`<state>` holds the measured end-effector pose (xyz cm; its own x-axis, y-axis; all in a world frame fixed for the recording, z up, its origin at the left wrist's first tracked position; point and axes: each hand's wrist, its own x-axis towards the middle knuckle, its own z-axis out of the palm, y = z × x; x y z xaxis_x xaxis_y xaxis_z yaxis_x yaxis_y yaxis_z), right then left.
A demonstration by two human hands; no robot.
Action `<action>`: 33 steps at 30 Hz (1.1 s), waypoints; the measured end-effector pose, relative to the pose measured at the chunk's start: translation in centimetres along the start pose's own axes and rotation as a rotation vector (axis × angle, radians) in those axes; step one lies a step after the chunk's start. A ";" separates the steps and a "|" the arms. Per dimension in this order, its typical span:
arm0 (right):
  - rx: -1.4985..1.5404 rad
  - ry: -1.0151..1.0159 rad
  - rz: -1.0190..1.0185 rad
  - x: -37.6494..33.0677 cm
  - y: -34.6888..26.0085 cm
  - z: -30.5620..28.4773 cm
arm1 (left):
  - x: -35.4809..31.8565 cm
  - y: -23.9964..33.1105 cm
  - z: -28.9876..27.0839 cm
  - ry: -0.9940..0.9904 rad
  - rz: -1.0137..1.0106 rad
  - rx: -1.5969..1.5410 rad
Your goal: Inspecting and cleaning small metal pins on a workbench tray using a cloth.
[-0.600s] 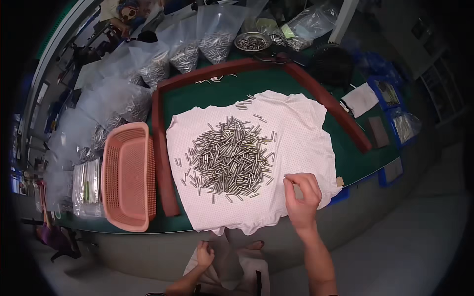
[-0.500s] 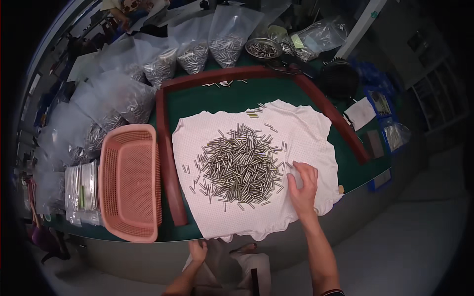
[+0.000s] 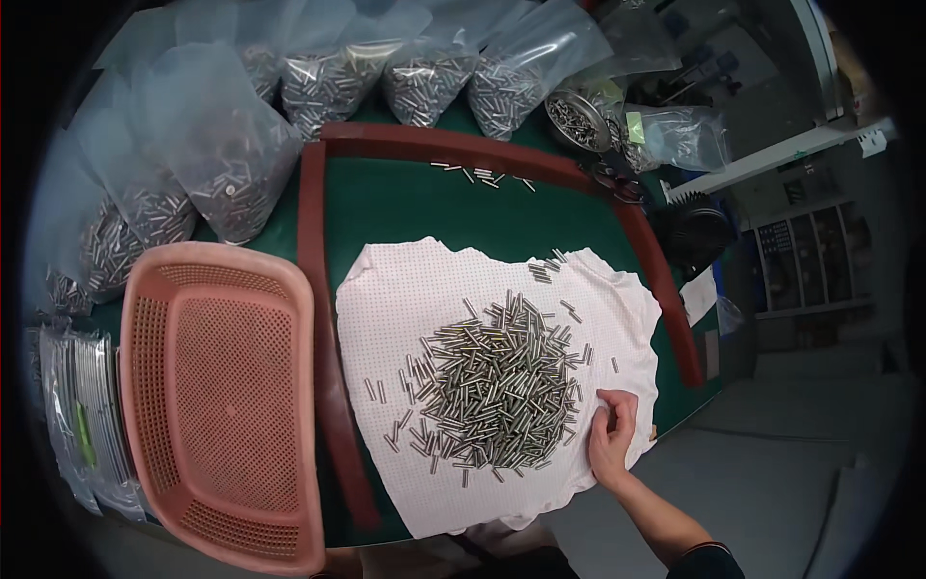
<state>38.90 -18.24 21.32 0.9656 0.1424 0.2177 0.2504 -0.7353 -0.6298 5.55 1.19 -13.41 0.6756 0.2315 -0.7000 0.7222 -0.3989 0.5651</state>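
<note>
A heap of short metal pins (image 3: 497,386) lies on a white textured cloth (image 3: 386,289), with several loose pins scattered around it. Just right of the heap, my right hand (image 3: 613,439) rests on the cloth, fingers curled and thumb apart from them. Nothing shows in its grasp. A single pin (image 3: 614,365) lies on the cloth just beyond its fingertips. My left hand is out of sight; only a bit of skin shows at the lower edge, beside the pink basket (image 3: 309,405).
A red-brown frame (image 3: 463,145) borders the green tabletop (image 3: 405,198) on three sides. Clear bags of metal pins (image 3: 236,198) stand behind and left. A metal bowl of pins (image 3: 579,121) sits at the back right. Flat plastic packs (image 3: 96,415) lie left of the basket.
The view has shifted closer and turned. My right hand has drawn back toward me from a loose pin at the heap's right. My left hand, earlier below the table edge, has gone from view.
</note>
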 end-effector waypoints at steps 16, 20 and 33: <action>0.046 -0.005 0.032 0.1 0.3 -1.0 | -0.9 4.2 -3.1 0.081 0.080 0.152; 0.040 0.056 -0.197 7.8 -3.4 -1.8 | -1.1 4.8 -5.1 0.178 0.063 0.213; -1.046 -0.406 -1.088 33.0 -7.4 5.6 | 2.1 7.5 0.6 0.430 0.053 0.273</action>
<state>69.27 -4.35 28.99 0.3568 0.9277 -0.1099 0.8228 -0.2563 0.5073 12.27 -1.86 -10.90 0.7515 0.5263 -0.3978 0.6592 -0.6235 0.4203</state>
